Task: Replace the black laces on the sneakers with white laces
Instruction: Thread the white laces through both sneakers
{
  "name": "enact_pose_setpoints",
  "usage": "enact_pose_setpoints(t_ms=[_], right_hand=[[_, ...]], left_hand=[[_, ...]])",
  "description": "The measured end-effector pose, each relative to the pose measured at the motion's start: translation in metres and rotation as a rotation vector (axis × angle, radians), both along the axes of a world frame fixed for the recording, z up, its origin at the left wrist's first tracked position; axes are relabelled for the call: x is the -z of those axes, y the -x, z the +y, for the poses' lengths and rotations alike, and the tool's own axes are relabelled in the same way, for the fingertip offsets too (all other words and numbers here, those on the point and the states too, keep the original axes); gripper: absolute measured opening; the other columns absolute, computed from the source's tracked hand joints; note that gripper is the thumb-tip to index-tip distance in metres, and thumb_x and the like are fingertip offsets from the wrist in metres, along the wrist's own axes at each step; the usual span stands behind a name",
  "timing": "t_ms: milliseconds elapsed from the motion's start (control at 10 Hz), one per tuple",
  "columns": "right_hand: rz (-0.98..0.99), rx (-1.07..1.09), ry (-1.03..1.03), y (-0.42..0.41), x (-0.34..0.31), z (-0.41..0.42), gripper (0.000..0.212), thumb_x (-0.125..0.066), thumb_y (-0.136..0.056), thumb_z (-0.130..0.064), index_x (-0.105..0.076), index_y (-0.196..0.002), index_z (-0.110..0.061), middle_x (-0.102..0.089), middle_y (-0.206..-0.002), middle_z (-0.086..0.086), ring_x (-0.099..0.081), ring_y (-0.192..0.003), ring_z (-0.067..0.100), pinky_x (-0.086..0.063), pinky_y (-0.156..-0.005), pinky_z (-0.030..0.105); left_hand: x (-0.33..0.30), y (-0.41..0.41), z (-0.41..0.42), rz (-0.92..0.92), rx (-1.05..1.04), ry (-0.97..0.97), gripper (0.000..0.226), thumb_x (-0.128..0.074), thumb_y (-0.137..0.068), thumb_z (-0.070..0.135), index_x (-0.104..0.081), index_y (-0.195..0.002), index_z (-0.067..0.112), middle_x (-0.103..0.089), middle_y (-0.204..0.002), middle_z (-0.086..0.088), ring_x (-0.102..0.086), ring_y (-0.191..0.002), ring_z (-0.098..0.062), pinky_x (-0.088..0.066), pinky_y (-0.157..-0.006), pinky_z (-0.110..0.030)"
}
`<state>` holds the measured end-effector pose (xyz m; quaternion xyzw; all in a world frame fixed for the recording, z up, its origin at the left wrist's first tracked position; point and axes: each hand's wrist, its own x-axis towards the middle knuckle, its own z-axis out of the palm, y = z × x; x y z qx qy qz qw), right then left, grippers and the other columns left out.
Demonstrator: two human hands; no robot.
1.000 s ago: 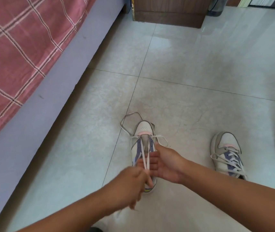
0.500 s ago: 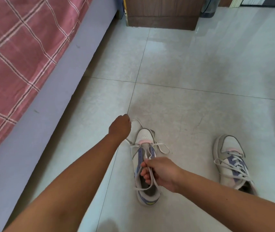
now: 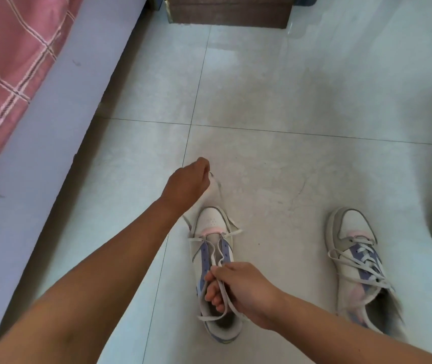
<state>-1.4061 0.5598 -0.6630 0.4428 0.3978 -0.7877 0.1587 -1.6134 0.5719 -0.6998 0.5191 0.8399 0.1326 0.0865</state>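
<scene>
On the tiled floor (image 3: 275, 88), the left hand (image 3: 187, 183) reaches out past the toe of the near sneaker (image 3: 213, 261), fingers curled into a pinch on one end of its white lace (image 3: 216, 183), which runs blurred back down toward the shoe. The right hand (image 3: 238, 290) rests over the tongue, its grip closed round the other stretch of lace, seemingly looped across the fingers. The second sneaker (image 3: 359, 264) sits well apart to the right, laced. A bed with a pink checked cover (image 3: 7, 64) borders the left.
</scene>
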Motion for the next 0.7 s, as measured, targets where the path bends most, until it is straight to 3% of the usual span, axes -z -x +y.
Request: enact_pose_setpoints(t_ms=[100,200,300,400,500,600,700], right_hand=[[0.009,0.001,-0.009,-0.001,0.000,-0.001,0.027,-0.043,-0.099,-0.017,-0.061,-0.087,-0.002,-0.063,-0.063,0.010,-0.055,-0.051,0.016,-0.047,-0.052,0.024],[0.007,0.014,-0.035,0.000,-0.001,-0.004,0.027,-0.043,-0.099,-0.015,-0.060,-0.083,-0.001,-0.062,-0.060,0.011,-0.053,-0.047,0.016,-0.046,-0.049,0.024],[-0.011,0.027,-0.052,0.002,-0.002,-0.006,0.027,-0.042,-0.098,-0.013,-0.059,-0.081,-0.002,-0.061,-0.056,0.010,-0.051,-0.045,0.016,-0.044,-0.046,0.024],[-0.048,-0.013,-0.098,0.001,-0.003,-0.007,0.031,-0.042,-0.099,-0.018,-0.059,-0.076,-0.005,-0.054,-0.049,0.006,-0.043,-0.041,0.015,-0.037,-0.043,0.022],[-0.043,-0.064,-0.157,0.001,-0.005,-0.006,0.031,-0.042,-0.098,-0.020,-0.058,-0.074,-0.007,-0.050,-0.046,0.003,-0.039,-0.038,0.013,-0.033,-0.041,0.020],[-0.026,-0.076,-0.204,0.003,-0.010,-0.007,0.031,-0.042,-0.098,-0.020,-0.057,-0.073,-0.008,-0.048,-0.042,0.002,-0.036,-0.034,0.011,-0.030,-0.038,0.019],[-0.034,-0.080,-0.202,0.003,-0.016,-0.010,0.033,-0.040,-0.100,-0.023,-0.056,-0.075,-0.008,-0.048,-0.041,0.001,-0.036,-0.033,0.010,-0.030,-0.037,0.017]], left_hand=[[-0.028,-0.015,-0.025,-0.073,0.048,-0.163,0.007,-0.051,-0.091,0.014,-0.056,-0.096,0.011,-0.061,-0.080,-0.004,-0.054,-0.066,-0.024,-0.043,-0.057,-0.031],[-0.046,-0.049,-0.069,-0.035,0.154,-0.068,0.024,-0.055,-0.093,0.024,-0.057,-0.115,0.016,-0.060,-0.110,0.000,-0.061,-0.091,-0.020,-0.046,-0.063,-0.028],[-0.040,-0.076,-0.091,-0.236,-0.131,0.022,0.042,-0.052,-0.094,0.028,-0.042,-0.133,0.018,-0.043,-0.133,0.002,-0.050,-0.113,-0.014,-0.041,-0.077,-0.025],[-0.026,-0.124,-0.125,-0.614,-0.422,0.287,0.063,-0.063,-0.082,0.034,-0.030,-0.133,0.016,-0.031,-0.132,-0.003,-0.039,-0.121,-0.018,-0.035,-0.087,-0.024],[-0.019,-0.152,-0.136,-0.640,-0.344,0.361,0.068,-0.069,-0.070,0.044,-0.032,-0.121,0.018,-0.034,-0.116,0.001,-0.040,-0.112,-0.017,-0.038,-0.085,-0.025],[-0.007,-0.167,-0.127,-0.505,-0.340,0.172,0.075,-0.073,-0.068,0.027,-0.034,-0.130,0.012,-0.041,-0.121,-0.006,-0.044,-0.116,-0.026,-0.041,-0.090,-0.026],[-0.009,-0.173,-0.118,-0.611,-0.443,0.077,0.078,-0.073,-0.072,0.000,-0.031,-0.139,0.001,-0.039,-0.140,-0.020,-0.040,-0.129,-0.034,-0.042,-0.095,-0.017]])
